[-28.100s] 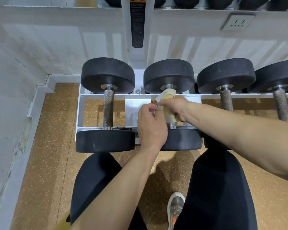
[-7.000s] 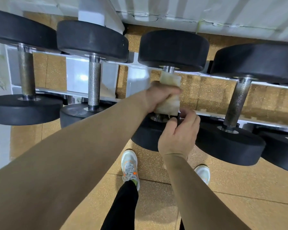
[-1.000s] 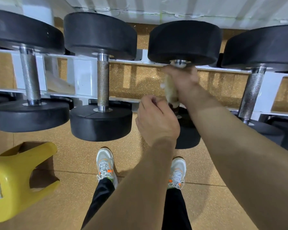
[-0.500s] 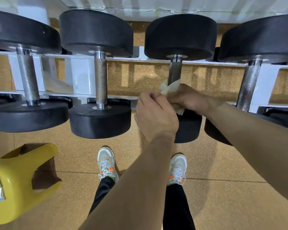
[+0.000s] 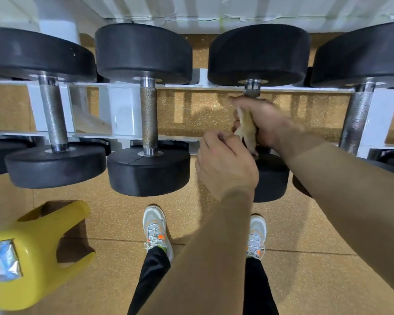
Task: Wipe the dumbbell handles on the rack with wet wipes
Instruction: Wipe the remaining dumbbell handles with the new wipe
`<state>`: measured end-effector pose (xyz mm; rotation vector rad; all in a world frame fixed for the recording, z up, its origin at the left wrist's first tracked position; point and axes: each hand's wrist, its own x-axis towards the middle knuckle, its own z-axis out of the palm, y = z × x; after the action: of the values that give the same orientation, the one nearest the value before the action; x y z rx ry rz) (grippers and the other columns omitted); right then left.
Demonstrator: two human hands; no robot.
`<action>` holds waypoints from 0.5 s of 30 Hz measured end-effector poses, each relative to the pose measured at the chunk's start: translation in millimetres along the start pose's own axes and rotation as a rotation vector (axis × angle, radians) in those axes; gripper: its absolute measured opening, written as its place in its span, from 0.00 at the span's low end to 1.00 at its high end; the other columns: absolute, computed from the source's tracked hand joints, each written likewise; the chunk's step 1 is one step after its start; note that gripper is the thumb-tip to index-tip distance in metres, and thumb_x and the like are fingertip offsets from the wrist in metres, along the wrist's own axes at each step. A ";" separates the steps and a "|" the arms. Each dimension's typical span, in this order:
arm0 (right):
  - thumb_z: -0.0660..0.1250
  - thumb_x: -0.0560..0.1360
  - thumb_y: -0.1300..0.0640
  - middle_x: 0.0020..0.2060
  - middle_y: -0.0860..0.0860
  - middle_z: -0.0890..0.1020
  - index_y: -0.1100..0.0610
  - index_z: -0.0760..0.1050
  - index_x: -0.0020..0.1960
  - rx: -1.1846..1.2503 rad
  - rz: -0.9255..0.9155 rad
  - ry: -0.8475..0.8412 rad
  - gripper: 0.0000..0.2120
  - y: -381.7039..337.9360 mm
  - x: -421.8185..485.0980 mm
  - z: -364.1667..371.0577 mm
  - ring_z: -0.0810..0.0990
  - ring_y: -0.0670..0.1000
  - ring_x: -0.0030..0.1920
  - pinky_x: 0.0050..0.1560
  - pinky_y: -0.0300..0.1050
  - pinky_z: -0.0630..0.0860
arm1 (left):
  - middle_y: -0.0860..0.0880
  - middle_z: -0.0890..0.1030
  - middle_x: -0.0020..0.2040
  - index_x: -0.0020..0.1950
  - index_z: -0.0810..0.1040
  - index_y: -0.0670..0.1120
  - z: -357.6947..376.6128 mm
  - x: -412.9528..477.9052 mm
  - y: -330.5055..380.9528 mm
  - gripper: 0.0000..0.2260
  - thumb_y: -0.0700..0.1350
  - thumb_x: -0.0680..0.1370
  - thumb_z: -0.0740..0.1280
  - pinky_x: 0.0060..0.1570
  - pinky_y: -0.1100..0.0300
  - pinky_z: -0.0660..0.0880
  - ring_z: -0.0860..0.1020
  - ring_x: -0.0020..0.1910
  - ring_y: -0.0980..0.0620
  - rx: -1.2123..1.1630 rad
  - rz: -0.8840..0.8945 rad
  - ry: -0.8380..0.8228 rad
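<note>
Dumbbell handle lies across the rack, front rail to back rail. The right hand grips the wipe around it. The left hand curls just nearer the front rail, and I cannot tell whether it holds anything.

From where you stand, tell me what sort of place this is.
Probably a gym's free-weights corner: black dumbbells rest in a row on a white rack over speckled flooring, and the right hand grips a wipe round one handle.
</note>
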<state>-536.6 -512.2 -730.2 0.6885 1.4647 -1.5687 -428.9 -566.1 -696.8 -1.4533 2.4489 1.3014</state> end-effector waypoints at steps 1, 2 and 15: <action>0.75 0.74 0.52 0.31 0.49 0.78 0.58 0.78 0.43 0.042 -0.012 -0.050 0.10 -3.9 2.7 -0.9 0.76 0.48 0.30 0.38 0.44 0.78 | 0.54 0.79 0.45 0.49 0.74 0.52 -0.1 -0.4 -0.3 0.12 0.53 0.76 0.53 0.54 0.45 0.73 0.76 0.48 0.48 0.001 0.005 0.000; 0.74 0.75 0.53 0.31 0.48 0.77 0.56 0.78 0.40 0.093 -0.018 -0.081 0.10 -6.3 5.9 -1.6 0.74 0.48 0.29 0.38 0.44 0.76 | 0.54 0.78 0.45 0.49 0.74 0.52 -0.3 -0.5 -1.1 0.13 0.54 0.76 0.52 0.54 0.45 0.73 0.76 0.47 0.48 0.002 0.011 0.002; 0.77 0.74 0.57 0.37 0.58 0.82 0.64 0.80 0.46 -0.364 -0.015 -0.214 0.10 19.7 -13.4 -22.9 0.80 0.53 0.37 0.34 0.43 0.76 | 0.53 0.79 0.49 0.52 0.75 0.51 -1.5 0.4 1.9 0.13 0.52 0.77 0.53 0.58 0.46 0.71 0.76 0.51 0.48 0.002 0.004 -0.035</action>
<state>-516.7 -485.8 -732.3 0.2893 1.5384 -1.2932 -430.0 -567.0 -694.7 -1.4137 2.4320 1.3126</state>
